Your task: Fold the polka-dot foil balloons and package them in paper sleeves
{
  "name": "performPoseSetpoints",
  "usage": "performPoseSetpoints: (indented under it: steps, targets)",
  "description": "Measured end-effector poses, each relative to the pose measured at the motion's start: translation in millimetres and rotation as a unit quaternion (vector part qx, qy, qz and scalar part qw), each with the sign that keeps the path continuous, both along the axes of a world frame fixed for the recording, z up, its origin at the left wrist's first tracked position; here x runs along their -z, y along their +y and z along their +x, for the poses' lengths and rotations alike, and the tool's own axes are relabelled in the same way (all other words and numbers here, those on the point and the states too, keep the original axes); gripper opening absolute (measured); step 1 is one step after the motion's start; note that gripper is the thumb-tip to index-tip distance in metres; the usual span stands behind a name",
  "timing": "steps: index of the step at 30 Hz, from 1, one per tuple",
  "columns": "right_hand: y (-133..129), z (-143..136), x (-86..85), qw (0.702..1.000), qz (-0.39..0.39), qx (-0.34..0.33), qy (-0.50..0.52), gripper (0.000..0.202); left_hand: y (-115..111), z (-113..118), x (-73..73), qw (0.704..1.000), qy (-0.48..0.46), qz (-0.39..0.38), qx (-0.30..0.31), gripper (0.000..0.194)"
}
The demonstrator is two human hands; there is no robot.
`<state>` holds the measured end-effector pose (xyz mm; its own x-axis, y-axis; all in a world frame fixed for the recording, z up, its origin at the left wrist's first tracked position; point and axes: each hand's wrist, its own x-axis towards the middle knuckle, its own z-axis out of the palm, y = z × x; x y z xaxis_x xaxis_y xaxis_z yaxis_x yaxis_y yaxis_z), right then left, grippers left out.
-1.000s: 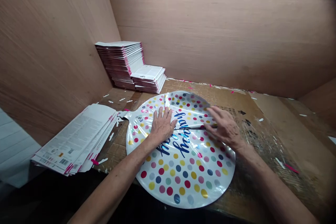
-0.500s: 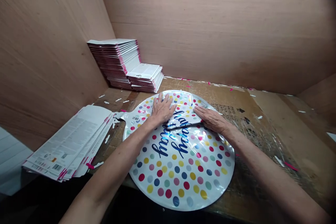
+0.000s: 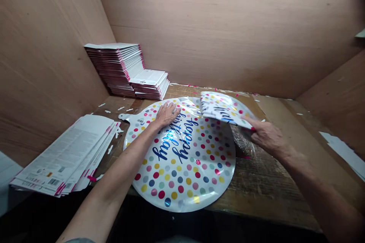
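A round white foil balloon (image 3: 182,174) with coloured dots and blue "happy birthday" lettering lies flat, its tab pointing left. My left hand (image 3: 167,114) rests on its upper left part, palm down with the fingers spread. Over the balloon's upper right side, a folded dotted foil piece (image 3: 221,107) is raised and tilted. My right hand (image 3: 265,133) pinches that piece at its right end and is slightly blurred.
Behind on the left stand a tall stack of white and pink folded cards (image 3: 114,68) and a lower stack (image 3: 151,83). Printed card sleeves (image 3: 65,155) lie fanned at the left. White sheets (image 3: 345,153) lie at the far right. Small scraps dot the cardboard surface.
My right hand has moved right and lifted the folded foil piece off the balloon's middle. More of the lettering shows. My left hand stays on the balloon. The view has shifted rightward.
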<state>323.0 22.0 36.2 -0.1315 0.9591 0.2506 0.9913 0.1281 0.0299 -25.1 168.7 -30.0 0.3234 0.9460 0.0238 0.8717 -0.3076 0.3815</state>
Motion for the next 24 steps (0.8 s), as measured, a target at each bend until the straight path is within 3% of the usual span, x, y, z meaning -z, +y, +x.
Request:
performPoseSetpoints:
  steps: [3,4,5,6,8,10,11,13,16,19,21,22,24]
  targets:
    - [-28.8,-16.1,-15.3,0.995,0.003,0.074,-0.063,0.049,-49.4,6.0,-19.2,0.993,-0.106,0.029,-0.033,0.056]
    - [-37.0,-28.0,-14.7,0.995,0.010,0.071,-0.072,0.051,-74.2,11.6,-24.3,0.980,-0.188,0.017,-0.058,0.052]
    - [-44.3,-43.1,-10.8,0.995,0.017,0.060,-0.074,0.053,-100.8,18.9,-27.7,0.958,-0.275,-0.043,-0.077,0.050]
    - [-51.1,-60.9,-3.8,0.997,0.020,0.042,-0.069,0.056,-127.4,27.6,-28.9,0.917,-0.364,-0.143,-0.077,0.053]
    - [-63.9,-100.8,17.2,0.999,0.019,0.010,-0.048,0.058,-172.6,46.2,-25.3,0.784,-0.511,-0.342,-0.088,0.061]
    - [-77.5,-137.4,41.7,0.999,0.018,-0.040,-0.023,0.060,-197.8,60.0,-17.0,0.691,-0.598,-0.383,-0.135,0.057]
    - [-84.6,-151.0,52.8,0.998,0.023,-0.064,-0.014,0.061,-201.7,62.9,-13.2,0.670,-0.623,-0.367,-0.166,0.053]
    - [-97.6,-165.1,69.7,0.994,0.040,-0.106,-0.005,0.065,-195.0,58.5,-10.1,0.658,-0.652,-0.311,-0.212,0.044]
    - [-107.7,-155.4,80.5,0.983,0.081,-0.162,0.008,0.070,-165.3,31.8,-20.1,0.662,-0.656,-0.298,-0.208,0.038]
    - [-105.2,-130.8,81.5,0.957,0.127,-0.260,0.037,0.071,-136.0,2.2,-38.7,0.704,-0.582,-0.373,-0.163,0.034]
    - [-100.5,-118.9,81.2,0.938,0.156,-0.305,0.053,0.069,-124.7,-10.1,-48.4,0.769,-0.479,-0.404,-0.125,0.032]
    - [-98.2,-115.6,81.3,0.933,0.165,-0.314,0.056,0.067,-122.2,-13.2,-51.2,0.820,-0.404,-0.390,-0.113,0.032]
    - [-94.5,-113.4,82.1,0.934,0.164,-0.315,0.050,0.060,-123.1,-13.6,-51.4,0.930,-0.218,-0.268,-0.122,0.037]
